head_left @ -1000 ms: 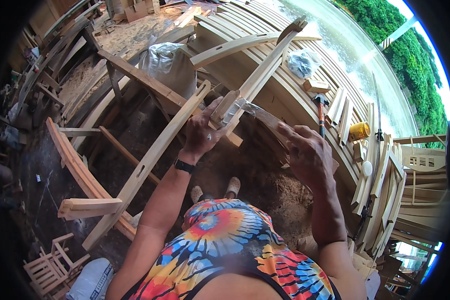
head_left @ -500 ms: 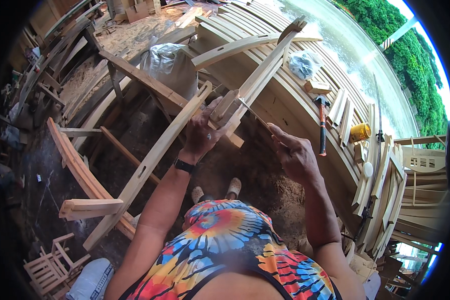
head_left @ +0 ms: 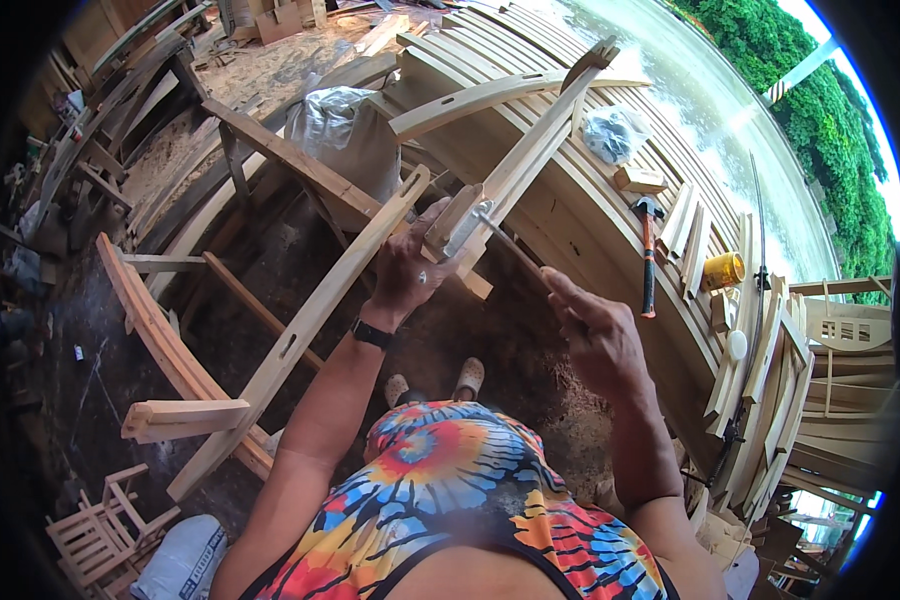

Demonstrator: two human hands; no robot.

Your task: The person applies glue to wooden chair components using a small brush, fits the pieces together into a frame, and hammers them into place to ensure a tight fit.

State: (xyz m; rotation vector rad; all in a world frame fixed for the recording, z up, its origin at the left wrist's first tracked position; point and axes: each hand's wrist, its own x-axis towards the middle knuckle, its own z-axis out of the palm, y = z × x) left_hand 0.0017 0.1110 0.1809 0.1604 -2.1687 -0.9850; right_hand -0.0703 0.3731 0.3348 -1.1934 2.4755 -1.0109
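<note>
My left hand (head_left: 410,268), a dark band at its wrist, is closed around the near end of a pale wooden frame piece (head_left: 530,145). Wet white paste (head_left: 464,232) coats part of that end, beside my fingers. A thin brown stick (head_left: 516,247) runs from my right hand (head_left: 602,338) to the coated wood, its whitish tip touching there. The right fingers are closed on the stick's near end. Just left of my left hand stands a long slotted wooden leg (head_left: 305,325); a curved slotted rail (head_left: 470,103) lies beyond.
A stack of planks (head_left: 610,225) fills the right side, bearing a hammer (head_left: 648,255), a yellow tub (head_left: 722,270), a clear plastic bag (head_left: 613,134) and wood offcuts (head_left: 678,222). Curved timber (head_left: 165,335) stands at left. A plastic-covered bundle (head_left: 332,125) sits ahead.
My right hand has shifted slightly down and right, turning a little, and the stick's tip has moved along the wood. More white paste shows on the wood's face. My left hand keeps its grip.
</note>
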